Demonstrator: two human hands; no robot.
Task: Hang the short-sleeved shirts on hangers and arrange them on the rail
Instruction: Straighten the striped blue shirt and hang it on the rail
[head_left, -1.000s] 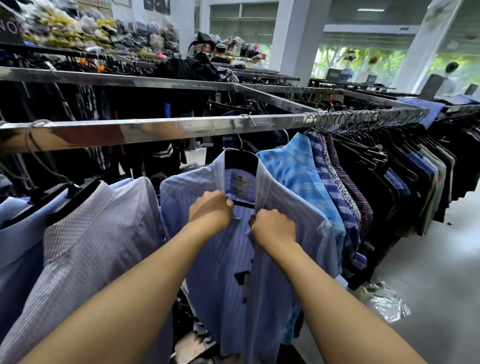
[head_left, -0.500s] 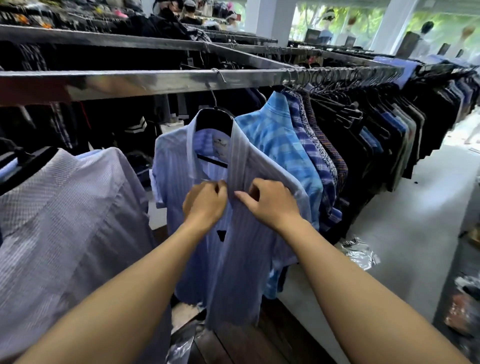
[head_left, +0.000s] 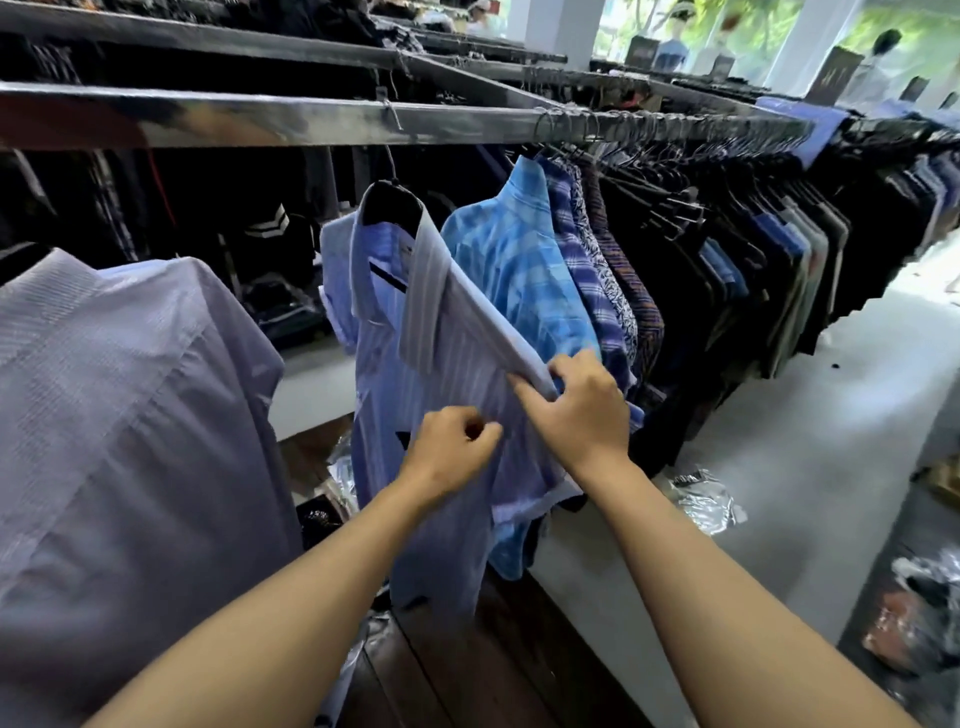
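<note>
Striped shirt (head_left: 441, 332), pale blue, hangs mid-view on a black hanger (head_left: 389, 205) hooked over the steel rail (head_left: 260, 122) at twelve o'clock, its front open. Right hand (head_left: 582, 410) pinches the folded front edge between thumb and forefinger, while the left hand (head_left: 447, 452), at its eight o'clock, is curled onto the other panel, probably nipping a button, though blur hides it; best to draw both edges level, fasten from the top down, and avoid tugging the hanger askew. Bright checked shirt (head_left: 509, 260) hangs just beside at two o'clock, a lilac shirt (head_left: 130, 389) at nine.
</note>
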